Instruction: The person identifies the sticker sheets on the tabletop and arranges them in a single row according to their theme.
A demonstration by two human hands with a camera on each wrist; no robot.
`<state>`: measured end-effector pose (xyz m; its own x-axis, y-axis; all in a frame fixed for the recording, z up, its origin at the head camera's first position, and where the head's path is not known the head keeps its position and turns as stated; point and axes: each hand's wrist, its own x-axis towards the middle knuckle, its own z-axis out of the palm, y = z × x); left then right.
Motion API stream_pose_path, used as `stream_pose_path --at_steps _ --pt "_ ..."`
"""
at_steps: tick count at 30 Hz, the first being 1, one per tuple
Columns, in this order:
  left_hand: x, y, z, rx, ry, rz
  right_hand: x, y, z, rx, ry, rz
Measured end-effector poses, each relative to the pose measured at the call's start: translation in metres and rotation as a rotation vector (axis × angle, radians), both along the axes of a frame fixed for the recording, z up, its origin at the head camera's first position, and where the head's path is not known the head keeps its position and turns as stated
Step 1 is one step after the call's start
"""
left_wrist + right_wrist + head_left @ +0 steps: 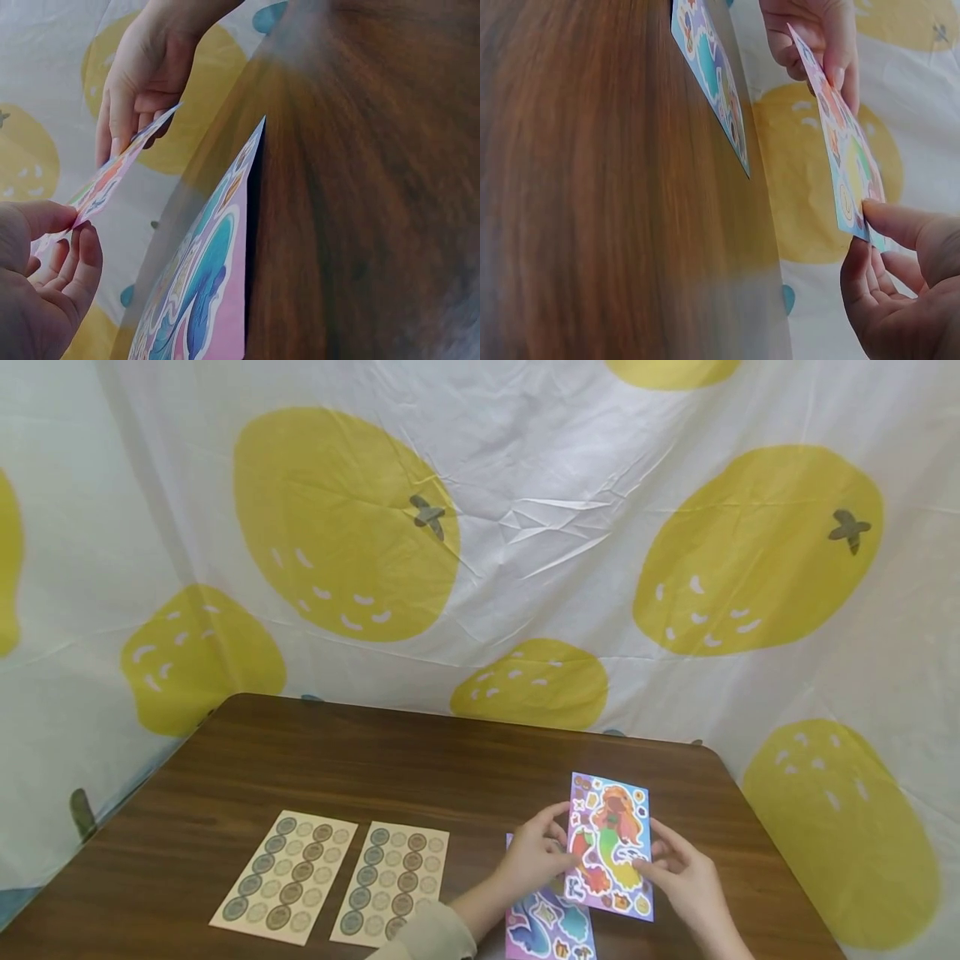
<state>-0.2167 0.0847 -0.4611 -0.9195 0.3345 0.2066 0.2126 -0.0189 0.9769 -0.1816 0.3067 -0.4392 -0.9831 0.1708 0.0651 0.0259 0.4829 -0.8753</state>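
Both hands hold up a mermaid sticker sheet (611, 843) above the table. My left hand (534, 852) pinches its left edge between thumb and fingers. On the opposite edge my right hand (686, 868) pinches the sheet in the same way. In the right wrist view the raised sheet (840, 142) spans the two hands, seen nearly edge-on. A second sticker sheet (551, 927), with a blue-tailed figure on purple, lies on the table below, partly covered by the raised one and the left hand. Its teal and blue stickers show in the left wrist view on that sheet (199, 285).
Two cream sheets of round stickers, one on the left (285, 877) and another beside it (392, 881), lie on the dark wooden table (420, 760). The left forearm overlaps the second one's lower corner. A white cloth with yellow fruit prints (540, 543) hangs behind the table.
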Motion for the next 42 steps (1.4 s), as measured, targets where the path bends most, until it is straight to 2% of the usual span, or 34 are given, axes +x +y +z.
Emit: stream_pose_path --at_steps 6,12,19,25,29,35,42 --pt "0.005 0.004 0.000 0.003 -0.025 -0.013 0.005 0.007 0.002 0.031 -0.002 0.031" --pt "0.010 0.007 0.000 -0.033 -0.039 -0.008 0.009 0.014 0.000 0.071 -0.001 0.052" --pt "0.015 0.011 -0.005 -0.066 -0.049 0.011 0.013 0.018 -0.004 0.078 -0.077 0.047" --pt "0.020 0.015 -0.008 -0.051 -0.064 -0.013 0.016 0.024 -0.007 0.087 -0.101 0.067" --pt "0.024 0.017 -0.008 -0.088 -0.067 -0.021 0.017 0.030 -0.009 0.082 -0.111 0.094" --pt "0.028 0.024 -0.008 -0.149 -0.060 0.010 0.018 0.039 -0.010 0.123 -0.127 0.115" --pt "0.033 0.030 -0.011 -0.195 -0.043 0.033 0.019 0.044 -0.011 0.115 -0.157 0.117"
